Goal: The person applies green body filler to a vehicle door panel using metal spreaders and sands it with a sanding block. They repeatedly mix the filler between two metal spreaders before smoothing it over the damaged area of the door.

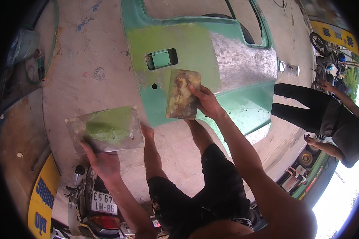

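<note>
My left hand (104,163) grips the near edge of a flat mixing board (77,129), its thumb lying on top. A thick smear of light green putty (109,125) covers much of that board. In my right hand (205,99) is a stained, rectangular spreader plate (183,95), held by its right edge with the thumb on its face. The plate is over the green vehicle body panel (155,107), and I cannot tell whether it touches it. Dull green putty (195,44) coats the panel's upper left, around a rectangular opening.
A sanded, silvery patch (243,59) lies on the panel's right. Two cans (293,70) stand beyond it. Another person (327,111) in dark clothes is at the right. A parked motorbike (103,207) is behind my left arm; a hose (54,40) runs along the left.
</note>
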`<action>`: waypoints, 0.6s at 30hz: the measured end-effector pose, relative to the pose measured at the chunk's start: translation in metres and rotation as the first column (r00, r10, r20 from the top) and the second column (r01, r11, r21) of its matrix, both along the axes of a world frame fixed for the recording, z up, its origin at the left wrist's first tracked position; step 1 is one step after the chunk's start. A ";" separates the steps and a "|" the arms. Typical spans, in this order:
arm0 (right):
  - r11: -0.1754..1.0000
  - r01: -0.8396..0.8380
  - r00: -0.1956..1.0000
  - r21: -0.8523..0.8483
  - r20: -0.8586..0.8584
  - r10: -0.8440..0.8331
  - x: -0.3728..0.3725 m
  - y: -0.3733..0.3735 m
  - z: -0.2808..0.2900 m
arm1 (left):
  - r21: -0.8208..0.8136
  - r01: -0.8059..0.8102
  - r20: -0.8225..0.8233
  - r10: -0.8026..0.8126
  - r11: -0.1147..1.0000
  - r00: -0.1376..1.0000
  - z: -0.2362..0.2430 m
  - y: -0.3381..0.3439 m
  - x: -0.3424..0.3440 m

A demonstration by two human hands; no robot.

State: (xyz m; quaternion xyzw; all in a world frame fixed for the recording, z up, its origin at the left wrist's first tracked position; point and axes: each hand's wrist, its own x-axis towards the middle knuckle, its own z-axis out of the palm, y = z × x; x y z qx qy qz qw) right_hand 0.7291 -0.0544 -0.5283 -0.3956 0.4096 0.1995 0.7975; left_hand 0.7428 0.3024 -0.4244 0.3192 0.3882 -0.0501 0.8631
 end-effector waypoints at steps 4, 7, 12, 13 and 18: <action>0.990 0.112 0.991 0.083 0.059 -0.118 0.007 -0.051 0.009 | -0.023 0.057 0.029 -0.056 0.998 0.998 0.002 -0.023 0.014; 0.736 -0.256 0.929 -0.626 0.051 0.367 0.059 -0.098 -0.037 | -0.040 0.061 0.045 -0.059 0.997 0.997 0.001 -0.032 0.021; -0.215 -0.519 0.658 -0.828 -0.547 0.517 0.200 -0.144 -0.083 | 0.015 0.022 -0.055 -0.021 1.000 0.998 -0.008 -0.016 0.007; -0.297 -0.533 0.611 -0.792 -0.604 0.512 0.218 -0.151 -0.094 | -0.008 0.083 -0.012 -0.083 0.996 0.996 -0.017 -0.006 -0.001; -0.494 -0.588 0.509 -0.641 -0.767 0.389 0.280 -0.161 -0.130 | -0.127 0.052 0.001 -0.052 0.991 0.999 -0.052 0.005 -0.031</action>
